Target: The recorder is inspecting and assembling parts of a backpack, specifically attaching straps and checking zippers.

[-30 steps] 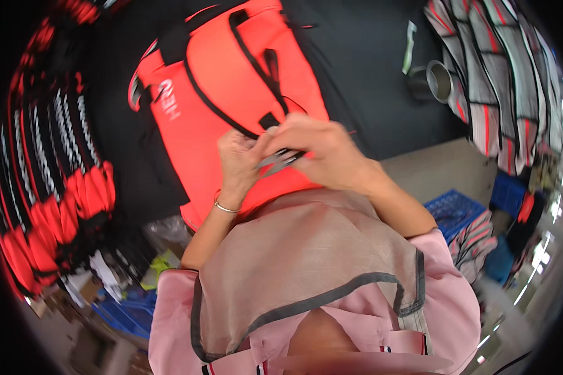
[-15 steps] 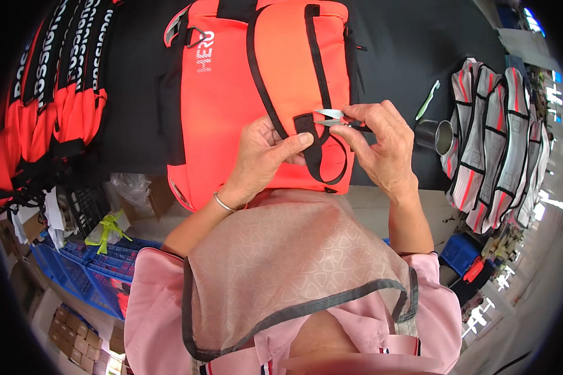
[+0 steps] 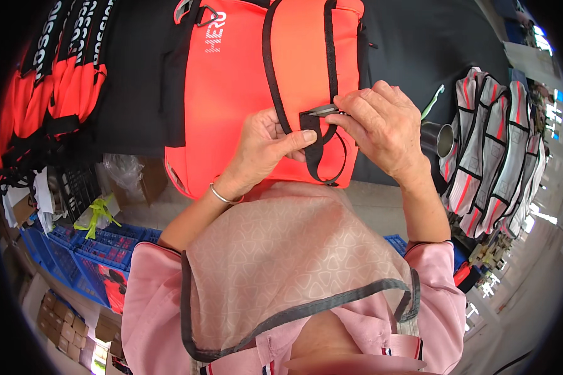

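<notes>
From my remote seat, I have the black strap lying between my two hands: just right of the left hand, which pinches it under the thumb and so is the nearer, and left of the right hand, which grips the metal snips. The strap lies over the lower part of the red backpack on the black worktop; its long axis runs away from the wearer, upper end pointing outward, lower end looping back. The snips lie nearly crosswise to it, tips pointing left at that upper end; I cannot tell whether they touch.
</notes>
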`<action>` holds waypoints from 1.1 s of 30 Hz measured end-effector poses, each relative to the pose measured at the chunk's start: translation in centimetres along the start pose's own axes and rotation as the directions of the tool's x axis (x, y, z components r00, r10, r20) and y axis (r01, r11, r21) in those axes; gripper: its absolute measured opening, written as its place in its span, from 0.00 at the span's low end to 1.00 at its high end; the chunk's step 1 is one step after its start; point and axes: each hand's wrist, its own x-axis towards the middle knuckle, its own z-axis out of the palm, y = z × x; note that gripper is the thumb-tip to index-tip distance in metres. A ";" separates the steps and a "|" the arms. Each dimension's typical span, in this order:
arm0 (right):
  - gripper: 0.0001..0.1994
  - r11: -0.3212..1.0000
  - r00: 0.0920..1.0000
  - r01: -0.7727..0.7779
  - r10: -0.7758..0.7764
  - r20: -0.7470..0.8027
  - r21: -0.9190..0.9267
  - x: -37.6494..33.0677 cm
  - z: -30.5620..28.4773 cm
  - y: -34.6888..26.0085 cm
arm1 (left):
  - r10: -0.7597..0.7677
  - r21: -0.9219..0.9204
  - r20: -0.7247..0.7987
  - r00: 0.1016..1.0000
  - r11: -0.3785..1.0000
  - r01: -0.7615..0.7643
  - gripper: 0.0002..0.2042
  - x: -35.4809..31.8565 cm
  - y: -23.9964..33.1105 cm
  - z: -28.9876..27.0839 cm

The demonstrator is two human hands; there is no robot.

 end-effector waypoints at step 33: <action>0.29 0.220 0.487 -0.846 0.693 0.532 0.486 -7.4 10.4 3.8 | 0.216 0.911 0.059 0.975 0.388 -0.141 0.11 5.8 1.9 -2.6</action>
